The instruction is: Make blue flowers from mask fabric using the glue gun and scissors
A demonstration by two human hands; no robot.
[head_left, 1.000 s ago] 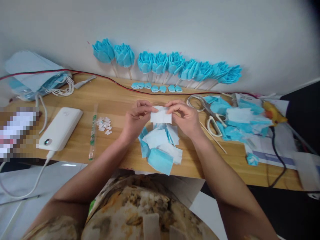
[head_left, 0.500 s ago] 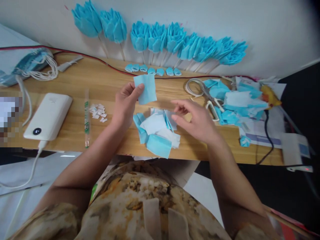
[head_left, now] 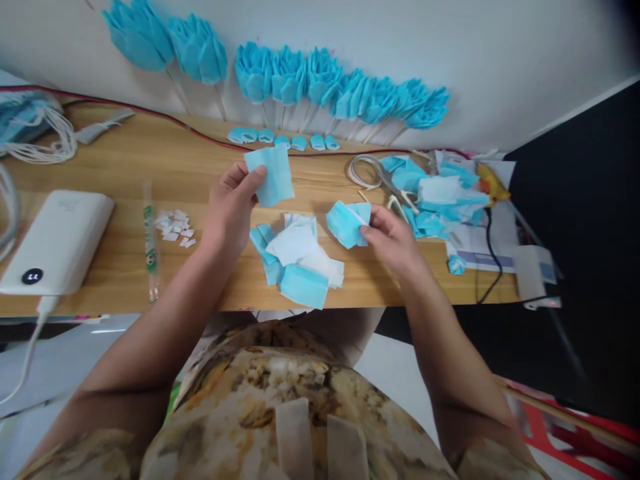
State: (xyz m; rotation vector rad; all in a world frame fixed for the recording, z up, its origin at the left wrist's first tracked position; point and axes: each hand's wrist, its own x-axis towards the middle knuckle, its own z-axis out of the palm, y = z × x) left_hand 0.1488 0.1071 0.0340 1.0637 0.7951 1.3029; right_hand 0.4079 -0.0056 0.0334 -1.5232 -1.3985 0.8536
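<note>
My left hand [head_left: 233, 203] pinches a roughly square piece of light blue fabric [head_left: 273, 177] between thumb and fingers, held up above the table. In my right hand [head_left: 393, 237] is a second blue fabric piece [head_left: 345, 223], creased and partly folded, with a whitish strip showing on it. Between and below the hands lies a loose pile of blue and white fabric pieces [head_left: 300, 250]. Beyond the left hand, several small folded blue pieces [head_left: 283, 141] sit in a row along a cable.
Several blue fabric flowers [head_left: 287, 73] on sticks lean against the wall. At left are a white power bank [head_left: 60, 240], a clear-and-green tube [head_left: 150, 243] and small white scraps [head_left: 174, 225]. Scissors [head_left: 395, 187], a tape roll [head_left: 363, 171] and blue scraps [head_left: 440, 193] lie right.
My right hand, empty before, now grips a folded blue fabric piece just right of the pile. The left hand still holds its square. The whole view has shifted slightly.
</note>
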